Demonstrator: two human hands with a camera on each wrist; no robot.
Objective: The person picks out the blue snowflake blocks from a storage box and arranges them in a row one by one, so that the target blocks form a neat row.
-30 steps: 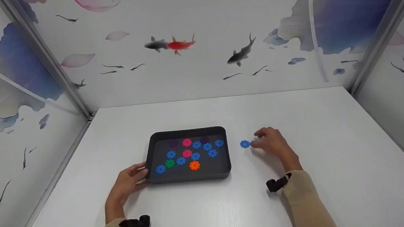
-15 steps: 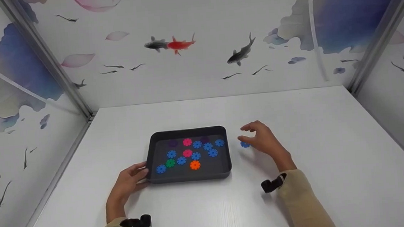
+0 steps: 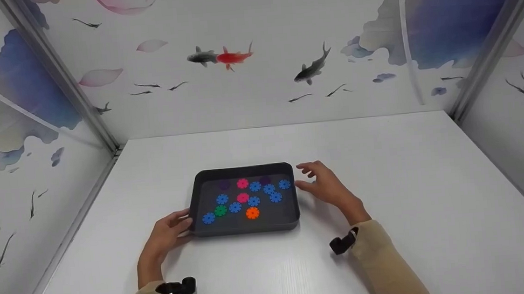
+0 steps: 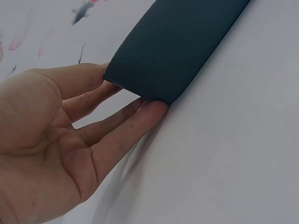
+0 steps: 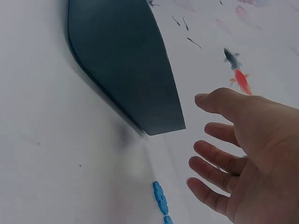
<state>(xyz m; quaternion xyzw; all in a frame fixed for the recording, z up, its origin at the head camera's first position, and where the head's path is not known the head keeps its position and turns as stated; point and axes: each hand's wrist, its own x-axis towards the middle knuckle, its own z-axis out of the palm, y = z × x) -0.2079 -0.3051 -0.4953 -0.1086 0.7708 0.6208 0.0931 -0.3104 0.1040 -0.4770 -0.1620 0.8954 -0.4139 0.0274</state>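
Observation:
A dark grey rectangular tray [image 3: 245,229] lies on the table in the head view. Several flower-shaped plastic discs are spread inside it: blue ones [image 3: 235,207], pink ones [image 3: 243,198], a green one [image 3: 220,210], an orange one [image 3: 252,213] and dim purple ones [image 3: 224,184]. At its left side my left hand [image 3: 168,231] holds the tray, thumb by the rim and fingertips at the bottom edge. My right hand [image 3: 325,188] hovers by the right wall, fingers spread and nothing held. In the right wrist view, blue discs [image 5: 160,198] lie below that hand, which hides them from the head view.
White panels printed with fish and petals stand at the back [image 3: 258,100] and both sides. Metal posts [image 3: 492,40] mark the corners. White tabletop [image 3: 432,175] extends around the tray. Each wrist carries a small black camera [image 3: 344,243].
My right hand has moved left from the blue discs on the table to the tray's right edge, its fingers opening. The left hand and the tray have stayed put.

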